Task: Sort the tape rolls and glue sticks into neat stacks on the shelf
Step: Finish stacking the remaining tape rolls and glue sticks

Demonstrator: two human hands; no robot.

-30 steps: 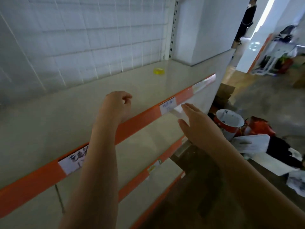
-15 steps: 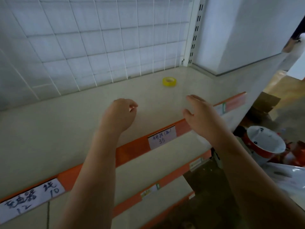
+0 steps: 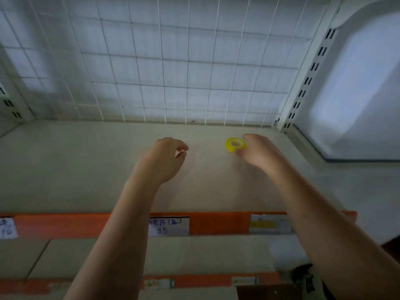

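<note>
A small yellow tape roll lies flat on the beige shelf board, toward the back right. My right hand reaches over the shelf, and its fingertip and thumb touch the roll's right edge with the fingers fairly straight. My left hand hovers over the middle of the shelf, left of the roll and apart from it. Its fingers are loosely curled and hold nothing. No glue sticks are in view.
A white wire grid backs the shelf and a slotted upright stands at its right end. An orange front rail carries paper price labels. Lower shelves with orange rails sit below.
The view has turned to face the shelf squarely. Both hands moved forward over the board, and my right hand went from the front edge to the yellow tape roll.
</note>
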